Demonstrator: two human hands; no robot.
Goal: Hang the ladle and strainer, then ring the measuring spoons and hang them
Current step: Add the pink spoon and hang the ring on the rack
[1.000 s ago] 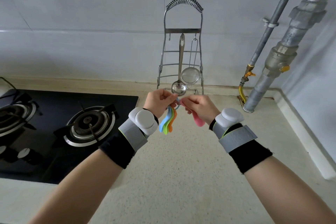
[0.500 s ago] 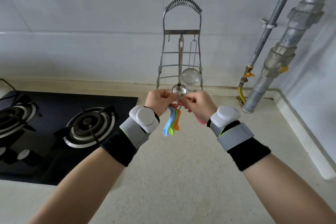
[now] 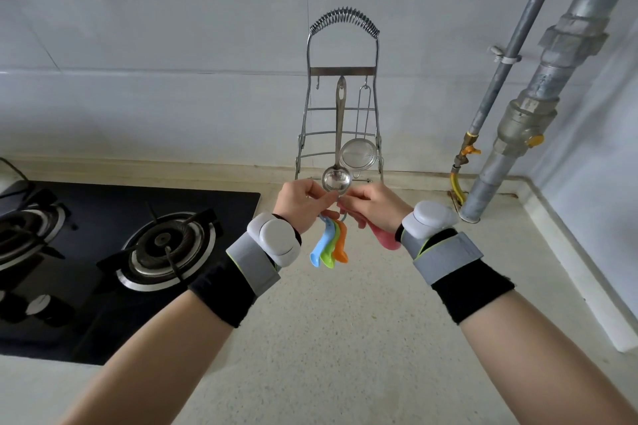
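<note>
Your tabletop [image 3: 345, 338] carries a stove [image 3: 103, 252] at your left and a wire rack [image 3: 341, 107] at the back wall, where the ladle [image 3: 337, 162] and strainer [image 3: 358, 154] hang side by side. Your left hand [image 3: 300, 203] and right hand [image 3: 374, 205] meet just in front of the ladle bowl, fingers pinched on a ring [image 3: 340, 217]; blue, green and orange spoons [image 3: 328, 247] dangle from it, and a pink spoon [image 3: 381, 236] sits in your right hand.

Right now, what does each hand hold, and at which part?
Left hand: the ring end of the blue, green and orange spoons. Right hand: the pink spoon, at its handle end.
</note>
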